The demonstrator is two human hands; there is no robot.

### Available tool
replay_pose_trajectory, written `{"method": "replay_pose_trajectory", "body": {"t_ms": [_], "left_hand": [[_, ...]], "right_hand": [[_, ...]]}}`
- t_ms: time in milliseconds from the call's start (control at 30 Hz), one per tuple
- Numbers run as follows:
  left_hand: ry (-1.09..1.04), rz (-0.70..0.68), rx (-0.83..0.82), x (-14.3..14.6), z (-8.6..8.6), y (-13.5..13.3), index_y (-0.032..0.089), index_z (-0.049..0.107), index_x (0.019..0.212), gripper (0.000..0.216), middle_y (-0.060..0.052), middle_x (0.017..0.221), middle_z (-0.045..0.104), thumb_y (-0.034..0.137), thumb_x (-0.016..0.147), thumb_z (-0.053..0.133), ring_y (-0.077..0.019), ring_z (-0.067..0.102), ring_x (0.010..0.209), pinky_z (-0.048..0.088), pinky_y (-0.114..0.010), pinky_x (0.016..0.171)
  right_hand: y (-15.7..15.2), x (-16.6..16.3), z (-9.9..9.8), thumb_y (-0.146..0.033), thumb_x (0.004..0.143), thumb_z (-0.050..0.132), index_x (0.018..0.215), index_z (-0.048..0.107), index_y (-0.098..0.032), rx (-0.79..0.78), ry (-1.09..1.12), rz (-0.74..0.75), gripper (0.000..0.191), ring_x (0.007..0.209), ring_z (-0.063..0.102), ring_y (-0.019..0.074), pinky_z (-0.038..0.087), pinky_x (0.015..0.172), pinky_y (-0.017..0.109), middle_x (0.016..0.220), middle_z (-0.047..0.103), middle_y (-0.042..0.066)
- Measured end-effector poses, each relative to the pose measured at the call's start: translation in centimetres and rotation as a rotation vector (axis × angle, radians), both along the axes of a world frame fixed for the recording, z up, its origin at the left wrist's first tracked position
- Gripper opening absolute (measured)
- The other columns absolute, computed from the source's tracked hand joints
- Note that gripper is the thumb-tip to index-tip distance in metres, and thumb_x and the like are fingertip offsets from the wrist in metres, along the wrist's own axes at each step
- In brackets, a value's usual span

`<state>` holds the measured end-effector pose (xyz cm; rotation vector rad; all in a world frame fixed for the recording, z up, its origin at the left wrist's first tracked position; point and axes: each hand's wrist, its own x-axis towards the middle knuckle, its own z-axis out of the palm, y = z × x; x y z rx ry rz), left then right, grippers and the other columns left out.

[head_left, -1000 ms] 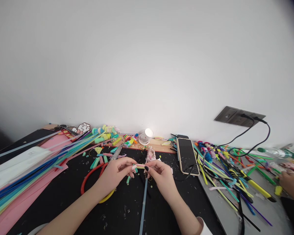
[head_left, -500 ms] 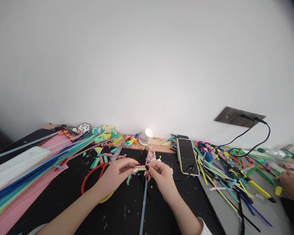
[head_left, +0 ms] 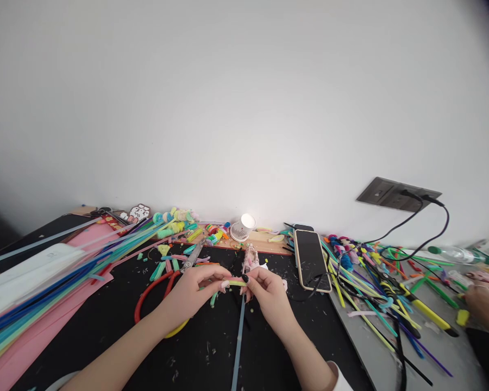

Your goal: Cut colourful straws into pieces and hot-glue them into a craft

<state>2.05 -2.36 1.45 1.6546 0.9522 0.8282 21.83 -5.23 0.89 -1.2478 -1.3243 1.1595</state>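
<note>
Between my two hands runs a short piece of pink and pale yellow pipe cleaner [head_left: 236,283]. My left hand [head_left: 204,282] pinches its left end with thumb and fingers. Its right end sits in the pinch of my right hand [head_left: 267,288], under a dark thumbnail. Below the hands a long pale blue strip [head_left: 239,342] lies toward the front edge. Scissors with red and yellow handles [head_left: 152,290] lie beside and partly under my left forearm. A small pinkish item [head_left: 250,256], its kind unclear, lies just beyond my fingers.
A paper cup [head_left: 244,228] stands by the wall. The phone [head_left: 313,260] lies right of my hands, near cables. Bundled pipe cleaners [head_left: 73,293] cover the left side; more lie right with yellow-handled pliers [head_left: 427,315]. Another person's hand [head_left: 484,307] is at far right.
The pipe cleaner piece has turned slightly between my fingertips, and its yellow side sits a little lower. Both hands stay in nearly the same place.
</note>
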Motion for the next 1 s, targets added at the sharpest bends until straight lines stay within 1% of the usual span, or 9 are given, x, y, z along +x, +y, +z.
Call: {"method": "replay_pose_trajectory", "body": {"t_ms": [133, 233, 300, 400, 533, 667, 800, 867, 1000], "left_hand": [[0.010, -0.011, -0.016, 0.1, 0.4, 0.0, 0.022, 0.073, 0.089, 0.019, -0.004, 0.091, 0.075, 0.034, 0.084, 0.059, -0.0216, 0.070, 0.087, 0.055, -0.030, 0.079], [0.005, 0.030, -0.007, 0.1, 0.4, 0.0, 0.022, 0.074, 0.087, 0.020, -0.004, 0.090, 0.075, 0.036, 0.083, 0.060, -0.0223, 0.070, 0.086, 0.056, -0.032, 0.079], [-0.007, 0.074, -0.004, 0.1, 0.4, 0.1, 0.022, 0.074, 0.088, 0.023, -0.005, 0.092, 0.075, 0.039, 0.084, 0.060, -0.0233, 0.070, 0.087, 0.056, -0.033, 0.079], [-0.059, 0.155, -0.025, -0.1, 0.2, 0.3, 0.021, 0.073, 0.091, 0.027, -0.007, 0.093, 0.075, 0.043, 0.082, 0.061, -0.0246, 0.071, 0.086, 0.058, -0.035, 0.078], [-0.127, 0.222, -0.062, -0.2, -0.1, 0.5, 0.020, 0.072, 0.093, 0.032, -0.007, 0.093, 0.075, 0.048, 0.079, 0.066, -0.0254, 0.072, 0.087, 0.058, -0.036, 0.081], [-0.152, 0.266, -0.060, -0.3, -0.2, 0.6, 0.021, 0.072, 0.094, 0.034, -0.008, 0.095, 0.076, 0.050, 0.078, 0.067, -0.0272, 0.072, 0.091, 0.059, -0.038, 0.084], [-0.118, 0.310, -0.035, -0.4, -0.4, 0.7, 0.022, 0.071, 0.096, 0.035, -0.008, 0.097, 0.076, 0.051, 0.079, 0.065, -0.0282, 0.072, 0.092, 0.059, -0.040, 0.084], [-0.106, 0.337, -0.021, -0.5, -0.4, 0.8, 0.022, 0.071, 0.095, 0.035, -0.008, 0.098, 0.076, 0.051, 0.079, 0.065, -0.0283, 0.072, 0.092, 0.059, -0.040, 0.083], [-0.105, 0.378, 0.002, -0.7, -0.6, 0.9, 0.021, 0.070, 0.096, 0.035, -0.008, 0.098, 0.076, 0.052, 0.079, 0.064, -0.0289, 0.072, 0.093, 0.060, -0.040, 0.083]], "right_hand": [[0.0, 0.1, -0.3, -0.047, 0.082, 0.061, 0.070, 0.059, -0.020, 0.027, -0.046, 0.009, 0.030, 0.048, 0.051, 0.0129, 0.043, 0.051, 0.025, 0.061, 0.062, 0.001], [0.0, 0.6, -0.4, -0.046, 0.088, 0.051, 0.079, 0.061, -0.020, 0.114, -0.160, -0.112, 0.029, 0.051, 0.052, 0.0144, 0.043, 0.052, 0.026, 0.066, 0.062, 0.001], [0.0, 1.1, -0.4, -0.037, 0.089, 0.045, 0.087, 0.063, -0.019, 0.230, -0.335, -0.267, 0.025, 0.063, 0.058, 0.0178, 0.046, 0.061, 0.029, 0.076, 0.064, 0.004], [0.0, 1.7, -0.3, -0.020, 0.079, 0.046, 0.099, 0.063, -0.019, 0.355, -0.694, -0.396, 0.026, 0.091, 0.059, 0.0249, 0.045, 0.082, 0.038, 0.098, 0.066, 0.009], [-0.1, 1.7, -0.6, -0.013, 0.069, 0.051, 0.116, 0.059, -0.021, 0.193, -1.001, -0.359, 0.049, 0.108, 0.056, 0.0303, 0.040, 0.089, 0.044, 0.117, 0.060, 0.011], [-0.1, 1.4, -1.0, -0.012, 0.068, 0.054, 0.125, 0.055, -0.022, 0.096, -1.122, -0.368, 0.058, 0.112, 0.056, 0.0295, 0.040, 0.090, 0.042, 0.121, 0.056, 0.012], [0.1, 1.6, -1.3, -0.015, 0.071, 0.056, 0.126, 0.054, -0.012, 0.031, -1.204, -0.414, 0.055, 0.106, 0.058, 0.0309, 0.043, 0.086, 0.038, 0.113, 0.061, 0.017], [0.2, 1.9, -1.4, -0.016, 0.071, 0.057, 0.121, 0.057, -0.012, 0.021, -1.218, -0.424, 0.050, 0.102, 0.060, 0.0315, 0.044, 0.084, 0.037, 0.108, 0.064, 0.016], [0.3, 2.3, -1.2, -0.017, 0.071, 0.058, 0.107, 0.063, -0.015, 0.140, -1.103, -0.463, 0.037, 0.091, 0.064, 0.0305, 0.045, 0.075, 0.034, 0.099, 0.069, 0.014]]}}
